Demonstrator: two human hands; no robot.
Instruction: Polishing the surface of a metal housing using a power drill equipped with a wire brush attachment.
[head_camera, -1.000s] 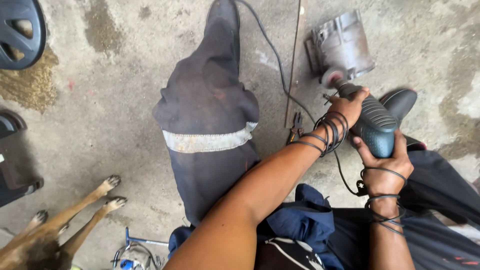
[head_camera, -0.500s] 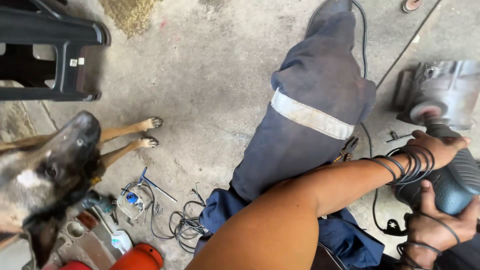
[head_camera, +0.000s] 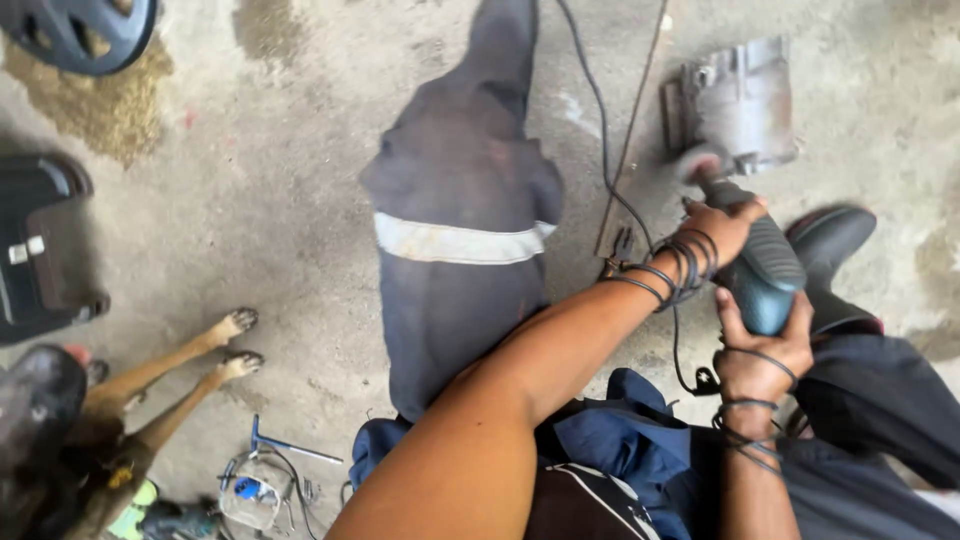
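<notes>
At the far left a dark round wheel-like object (head_camera: 75, 30) lay on the concrete floor (head_camera: 270, 190), with a black plastic chair (head_camera: 40, 250) nearer. A dog (head_camera: 90, 420) stood at the near left, its front paws (head_camera: 235, 345) stretched onto the floor. Right of it lay a small tangle of wire and tools (head_camera: 255, 485). In the middle stretched the person's leg in dark blue trousers (head_camera: 455, 260) with a pale reflective band. Further right, the left hand (head_camera: 722, 228) was closed around the front of a blue-grey angle grinder (head_camera: 760, 265), and the right hand (head_camera: 765, 350) was wrapped under its rear body. The grinder's head met a grey metal part (head_camera: 740, 105) on the floor at the far right. A black boot (head_camera: 830, 245) lay just beside the grinder.
</notes>
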